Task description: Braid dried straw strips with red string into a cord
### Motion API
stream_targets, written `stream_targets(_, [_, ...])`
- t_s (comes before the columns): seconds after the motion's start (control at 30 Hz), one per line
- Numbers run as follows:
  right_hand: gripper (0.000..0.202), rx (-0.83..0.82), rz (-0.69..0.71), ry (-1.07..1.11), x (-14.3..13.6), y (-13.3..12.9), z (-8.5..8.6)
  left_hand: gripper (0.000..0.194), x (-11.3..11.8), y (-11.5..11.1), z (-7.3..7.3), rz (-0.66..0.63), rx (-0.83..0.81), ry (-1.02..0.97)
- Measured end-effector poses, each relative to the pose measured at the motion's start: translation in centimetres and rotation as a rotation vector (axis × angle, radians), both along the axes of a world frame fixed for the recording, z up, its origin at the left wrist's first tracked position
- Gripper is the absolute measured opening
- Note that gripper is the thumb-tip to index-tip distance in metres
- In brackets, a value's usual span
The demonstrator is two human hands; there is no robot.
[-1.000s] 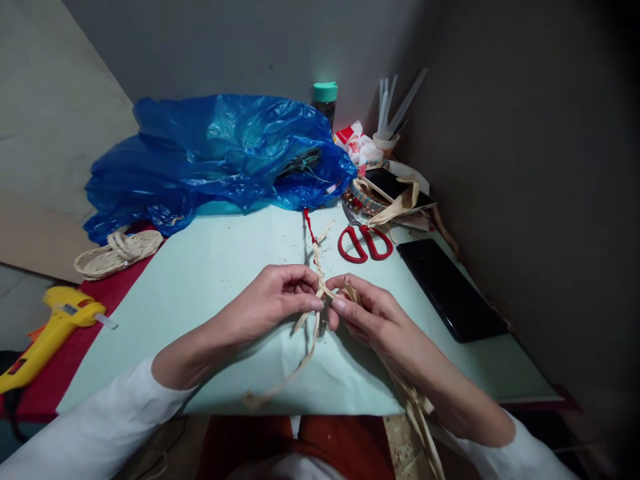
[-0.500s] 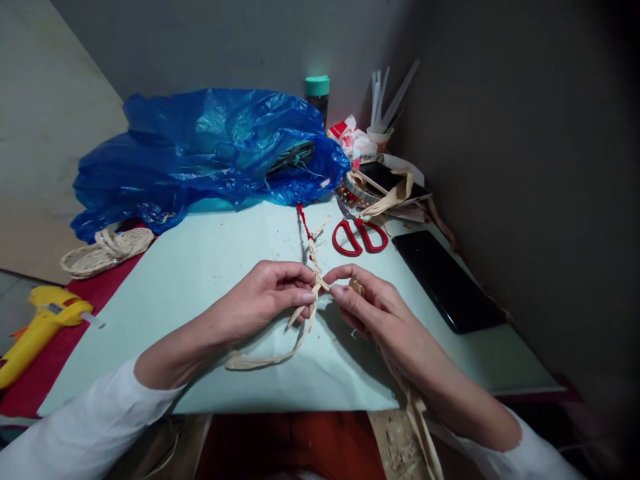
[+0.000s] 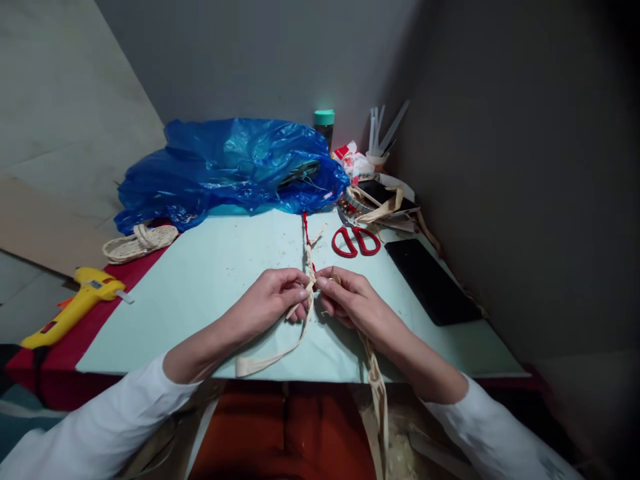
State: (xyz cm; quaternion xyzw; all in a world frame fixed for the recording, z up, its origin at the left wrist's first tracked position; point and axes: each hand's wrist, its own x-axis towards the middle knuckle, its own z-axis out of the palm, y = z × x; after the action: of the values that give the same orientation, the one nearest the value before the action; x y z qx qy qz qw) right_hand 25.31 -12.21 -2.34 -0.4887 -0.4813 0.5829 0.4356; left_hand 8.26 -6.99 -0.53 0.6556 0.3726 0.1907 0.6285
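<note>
A thin braid (image 3: pixel 309 258) of pale, flat, straw-like strips runs from my fingers up to a red cord (image 3: pixel 305 227) at the back of the table. My left hand (image 3: pixel 275 293) pinches the strips at the braid's lower end. Close against it, my right hand (image 3: pixel 347 297) also grips a strip there between thumb and forefinger. One loose strip (image 3: pixel 273 363) curves down to the left from the braid. A longer strip (image 3: pixel 376 387) hangs from under my right hand past the table's front edge.
Red-handled scissors (image 3: pixel 356 241) and a black phone (image 3: pixel 433 280) lie on the right. At the back sit a blue plastic bag (image 3: pixel 230 163) and a green-lidded bottle (image 3: pixel 324 122). A woven slipper-shaped piece (image 3: pixel 140 243) and a yellow glue gun (image 3: pixel 80 303) lie on the left.
My right hand has moved left, closing the gap to my left hand at the braid. The camera view has shifted, so the table sits slightly differently in the picture.
</note>
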Motion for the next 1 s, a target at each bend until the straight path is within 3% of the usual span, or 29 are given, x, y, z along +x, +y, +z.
stream_targets(0.13, [0.029,-0.005,0.019,0.062,-0.2,0.1,0.0,0.015,0.2,-0.5,-0.6,0.068,-0.009,-0.083])
stream_targets(0.3, [0.014,-0.052,0.001,0.170,-0.2,0.0,0.0,0.010,1.0,-1.2,-0.8,0.153,-0.063,-0.175])
stream_targets(0.5, [0.015,0.029,-0.019,0.117,0.1,0.0,-0.1,0.009,1.2,-2.1,-0.5,0.210,-0.099,-0.149])
stream_targets(0.8, [0.023,0.119,-0.014,0.061,0.4,0.2,-0.5,0.015,1.2,-2.2,-0.9,0.151,0.106,-0.051])
stream_targets(1.0, [0.025,0.143,-0.023,0.007,0.3,0.0,-0.2,0.026,0.8,-1.9,-0.6,0.124,-0.032,-0.112])
